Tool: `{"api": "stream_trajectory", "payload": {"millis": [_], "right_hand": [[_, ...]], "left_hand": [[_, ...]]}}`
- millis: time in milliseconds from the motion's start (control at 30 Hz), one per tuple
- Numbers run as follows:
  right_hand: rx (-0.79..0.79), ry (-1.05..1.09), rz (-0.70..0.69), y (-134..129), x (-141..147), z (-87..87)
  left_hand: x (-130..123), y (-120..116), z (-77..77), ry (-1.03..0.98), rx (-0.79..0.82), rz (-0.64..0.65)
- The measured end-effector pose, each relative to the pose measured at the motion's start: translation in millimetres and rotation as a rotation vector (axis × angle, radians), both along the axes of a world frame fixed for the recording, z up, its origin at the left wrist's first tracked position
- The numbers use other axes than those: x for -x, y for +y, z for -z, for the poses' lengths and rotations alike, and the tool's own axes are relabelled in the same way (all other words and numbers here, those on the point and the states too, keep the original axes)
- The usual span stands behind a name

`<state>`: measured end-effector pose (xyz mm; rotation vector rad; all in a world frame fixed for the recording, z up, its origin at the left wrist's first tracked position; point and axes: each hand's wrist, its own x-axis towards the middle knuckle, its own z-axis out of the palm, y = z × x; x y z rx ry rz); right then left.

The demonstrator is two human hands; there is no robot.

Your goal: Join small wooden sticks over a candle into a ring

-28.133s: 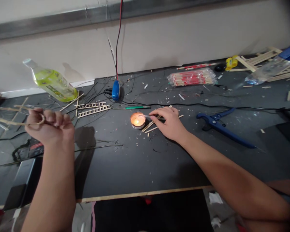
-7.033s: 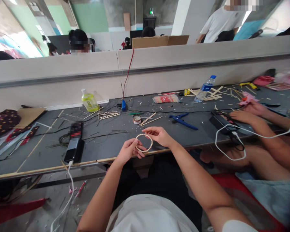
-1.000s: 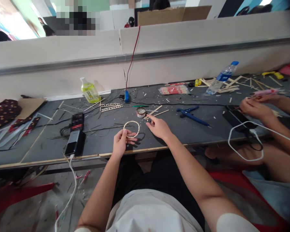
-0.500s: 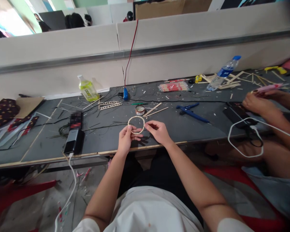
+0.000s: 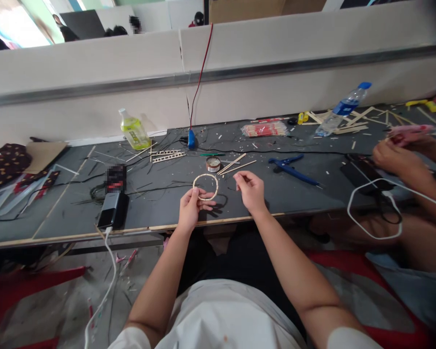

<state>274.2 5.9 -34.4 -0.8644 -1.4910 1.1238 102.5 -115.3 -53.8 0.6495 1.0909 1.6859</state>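
Head view: left hand (image 5: 191,209) grasps a wooden ring (image 5: 205,174), right hand (image 5: 250,191) pinches nothing, green bottle's label (image 5: 133,134) unreadable.

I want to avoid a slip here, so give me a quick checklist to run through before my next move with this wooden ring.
1. Wooden ring held by left hand: ok, fingers wrap its lower edge.
2. Ring's join secure: cannot tell, too small to see.
3. Right hand free: ok, nothing visible in it.
4. Tea-light tin flame: cannot tell at this size.
5. Loose wooden sticks within reach: ok, just beyond the right hand.
6. Blue cutters within reach: ok, on the table to the right.
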Motion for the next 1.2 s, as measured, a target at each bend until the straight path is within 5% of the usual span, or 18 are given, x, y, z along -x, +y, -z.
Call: {"api": "stream_trajectory", "payload": {"millis": [400,800,1200], "right_hand": [[0.055,-0.103,-0.197,-16,10,-5.1],[0.109,-0.103,-0.208,-15,7,-4.9],[-0.044,-0.215,-0.147,-14,7,-3.6]], "left_hand": [[-6,-1,-1.5,0.048,0.005,0.013],[-7,-2,-2.9,0.077,0.000,-0.006],[-7,-2,-2.7,0.098,0.010,0.003]]}}
